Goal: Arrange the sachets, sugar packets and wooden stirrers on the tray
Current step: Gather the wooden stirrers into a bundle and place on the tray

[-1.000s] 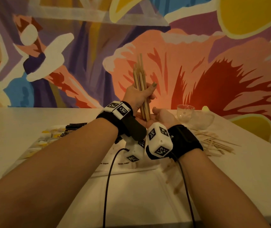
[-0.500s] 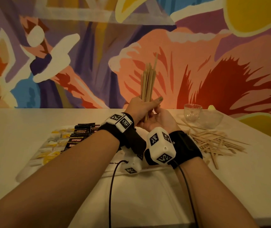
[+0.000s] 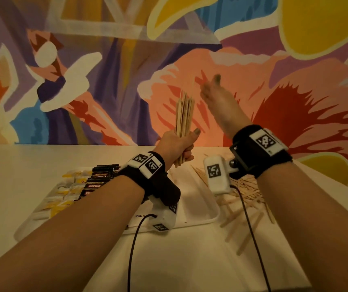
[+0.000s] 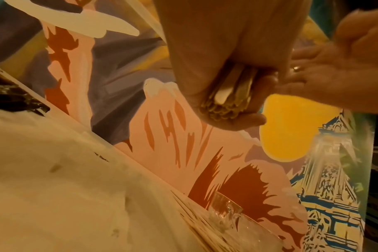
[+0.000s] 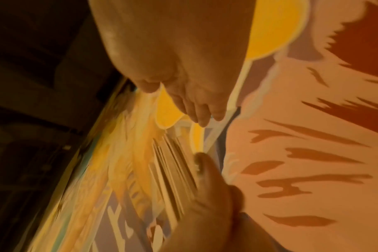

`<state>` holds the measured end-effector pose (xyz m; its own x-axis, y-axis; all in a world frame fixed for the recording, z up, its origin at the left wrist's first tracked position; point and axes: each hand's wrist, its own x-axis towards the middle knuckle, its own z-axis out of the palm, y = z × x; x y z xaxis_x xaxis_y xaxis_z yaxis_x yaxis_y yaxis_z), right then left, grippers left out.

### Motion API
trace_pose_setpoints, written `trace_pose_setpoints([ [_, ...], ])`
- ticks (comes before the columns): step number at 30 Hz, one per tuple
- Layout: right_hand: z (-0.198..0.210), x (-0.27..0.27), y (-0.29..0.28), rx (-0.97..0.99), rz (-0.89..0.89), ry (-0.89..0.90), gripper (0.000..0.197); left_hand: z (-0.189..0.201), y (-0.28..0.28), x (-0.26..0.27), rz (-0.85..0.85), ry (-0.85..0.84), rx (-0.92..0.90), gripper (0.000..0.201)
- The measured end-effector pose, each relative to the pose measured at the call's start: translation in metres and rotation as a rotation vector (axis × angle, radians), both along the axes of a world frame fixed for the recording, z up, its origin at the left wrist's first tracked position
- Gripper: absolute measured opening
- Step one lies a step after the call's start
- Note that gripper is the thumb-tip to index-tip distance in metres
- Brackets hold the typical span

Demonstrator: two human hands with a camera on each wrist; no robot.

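My left hand (image 3: 176,145) grips an upright bundle of wooden stirrers (image 3: 183,114) above the white tray (image 3: 200,207); the bundle's lower ends (image 4: 224,102) poke out below the fist. My right hand (image 3: 217,100) is raised and blurred, to the right of the bundle's top, fingers straight and holding nothing. Black coffee sachets (image 3: 99,182) and yellow and white sugar packets (image 3: 63,197) lie in rows on the tray's left part. A loose heap of stirrers (image 3: 244,197) lies on the table right of the tray.
The white table (image 3: 10,175) runs back to a painted mural wall. In the left wrist view a small glass cup (image 4: 224,211) stands beyond the loose stirrers. Black cables hang from both wrist cameras.
My right hand has left the bottom of the bundle and swung up to the right of its top. The left hand still holds the bundle upright.
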<state>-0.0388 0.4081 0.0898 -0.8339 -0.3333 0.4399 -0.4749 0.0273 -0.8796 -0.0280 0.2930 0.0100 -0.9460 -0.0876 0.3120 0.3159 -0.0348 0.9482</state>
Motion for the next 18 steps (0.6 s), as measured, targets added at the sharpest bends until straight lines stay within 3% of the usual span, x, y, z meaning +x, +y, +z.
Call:
trace_pose_setpoints([
  [4, 0.013, 0.007, 0.001, 0.189, -0.040, 0.216, 0.073, -0.003, 0.004, 0.010, -0.088, -0.042, -0.099, 0.022],
  [6, 0.015, 0.004, 0.003, 0.292, -0.003, 0.200, 0.063, -0.004, 0.004, 0.013, -0.101, -0.063, -0.133, 0.022],
  [9, 0.017, -0.002, 0.003, 0.327, -0.040, 0.185, 0.071, -0.001, -0.001, 0.014, -0.100, -0.072, -0.151, 0.023],
  [12, 0.024, 0.000, 0.000, 0.480, 0.021, 0.198, 0.063, 0.002, -0.005, 0.013, -0.097, -0.082, -0.156, 0.022],
  [15, 0.031, 0.003, -0.003, 0.609, 0.001, 0.248, 0.072, 0.003, -0.008, 0.011, -0.096, -0.090, -0.145, 0.022],
  [18, 0.033, -0.001, -0.006, 0.685, -0.044, 0.281, 0.064, 0.007, -0.011, 0.009, -0.100, -0.097, -0.154, 0.021],
])
